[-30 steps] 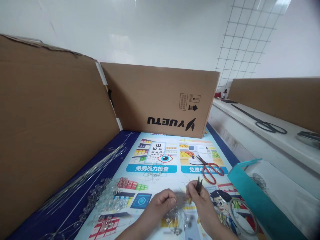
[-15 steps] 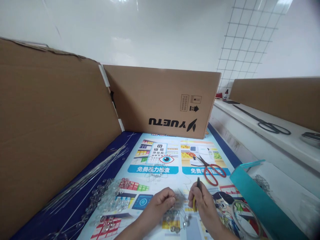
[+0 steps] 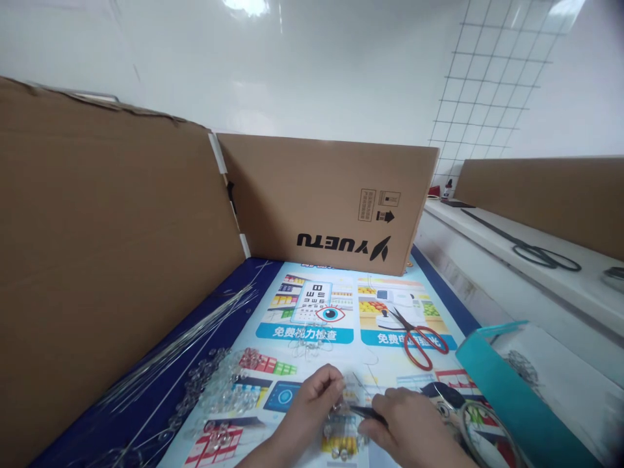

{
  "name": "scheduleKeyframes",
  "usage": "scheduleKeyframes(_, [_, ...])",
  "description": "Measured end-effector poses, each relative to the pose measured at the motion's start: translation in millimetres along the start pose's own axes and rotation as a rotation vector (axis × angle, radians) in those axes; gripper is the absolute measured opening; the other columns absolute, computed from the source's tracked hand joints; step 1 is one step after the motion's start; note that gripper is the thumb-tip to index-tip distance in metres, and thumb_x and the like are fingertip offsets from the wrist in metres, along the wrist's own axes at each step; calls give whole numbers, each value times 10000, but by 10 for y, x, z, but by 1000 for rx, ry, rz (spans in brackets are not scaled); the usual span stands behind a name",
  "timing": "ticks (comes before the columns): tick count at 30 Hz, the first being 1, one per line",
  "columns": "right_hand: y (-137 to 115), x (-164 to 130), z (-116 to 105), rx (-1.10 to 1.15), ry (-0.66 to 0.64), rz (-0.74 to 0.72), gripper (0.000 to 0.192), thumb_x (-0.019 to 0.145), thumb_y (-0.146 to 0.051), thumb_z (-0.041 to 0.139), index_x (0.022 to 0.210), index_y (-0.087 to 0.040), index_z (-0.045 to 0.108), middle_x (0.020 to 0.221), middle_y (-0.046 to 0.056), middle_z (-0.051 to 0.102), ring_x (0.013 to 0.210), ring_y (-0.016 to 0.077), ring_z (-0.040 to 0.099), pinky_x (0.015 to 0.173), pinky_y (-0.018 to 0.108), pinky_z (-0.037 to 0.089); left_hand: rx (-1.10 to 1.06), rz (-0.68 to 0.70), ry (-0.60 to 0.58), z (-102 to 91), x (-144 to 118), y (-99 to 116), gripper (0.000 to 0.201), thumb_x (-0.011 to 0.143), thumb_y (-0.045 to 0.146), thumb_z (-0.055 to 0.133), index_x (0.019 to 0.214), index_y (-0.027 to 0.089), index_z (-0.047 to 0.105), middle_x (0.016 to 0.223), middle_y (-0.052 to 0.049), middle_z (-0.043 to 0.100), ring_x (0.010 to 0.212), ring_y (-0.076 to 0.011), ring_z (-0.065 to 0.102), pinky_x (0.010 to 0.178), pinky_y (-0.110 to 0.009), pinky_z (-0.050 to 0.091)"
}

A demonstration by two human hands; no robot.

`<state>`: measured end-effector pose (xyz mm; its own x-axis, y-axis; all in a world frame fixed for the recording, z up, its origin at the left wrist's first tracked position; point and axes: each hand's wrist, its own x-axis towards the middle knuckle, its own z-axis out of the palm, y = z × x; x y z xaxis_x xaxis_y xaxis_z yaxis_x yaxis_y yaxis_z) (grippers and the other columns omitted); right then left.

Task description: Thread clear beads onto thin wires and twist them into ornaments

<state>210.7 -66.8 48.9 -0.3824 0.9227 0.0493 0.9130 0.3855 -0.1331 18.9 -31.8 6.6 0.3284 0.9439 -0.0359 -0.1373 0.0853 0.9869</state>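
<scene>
Now the left hand [image 3: 316, 394] pinches a beaded wire [image 3: 341, 434], the right hand [image 3: 414, 422] grips dark snips [image 3: 366, 412] at it; trimming looks underway, needing steady aim

Right hand [image 3: 414, 426] covers most of the dark tool [image 3: 366, 412]; only its tip shows. Beside it, left hand [image 3: 319, 393] pinches something too small to identify. Both forearms are cut by the lower edge, below the tool.

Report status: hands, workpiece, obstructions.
Left hand pinching bead string. Right hand gripping dark snips, tips at the string. Red scissors lying apart.
</scene>
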Motion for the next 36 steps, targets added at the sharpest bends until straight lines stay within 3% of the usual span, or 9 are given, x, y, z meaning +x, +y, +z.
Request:
scheduleKeyframes(10, [-90,38,45,-119,-55,63,310,803,-501,526,772,-219,651,724,87,657,683,258,605,545,301,298,13,28,-28,20,-2,-108,246,826,391,540,715,173,525,598,46,453,564,-104,374,544,-204,306])
scheduleKeyframes(19, [-166,39,20,-151,-28,132,271,747,-471,613,777,-207,665,742,113,646,733,309,591,585,352,339,129,58,-8,57,-51,-67,229,861,354,492,718,175,497,631,41,429,612,-115,374,575,-211,320])
scheduleKeyframes(36, [-222,11,-28,-148,-27,169,237,759,-419,624,798,-189,662,763,107,636,765,269,573,651,356,376,349,149,12,70,-91,-50,210,877,333,456,729,190,501,706,19,468,685,-146,437,644,-235,357])
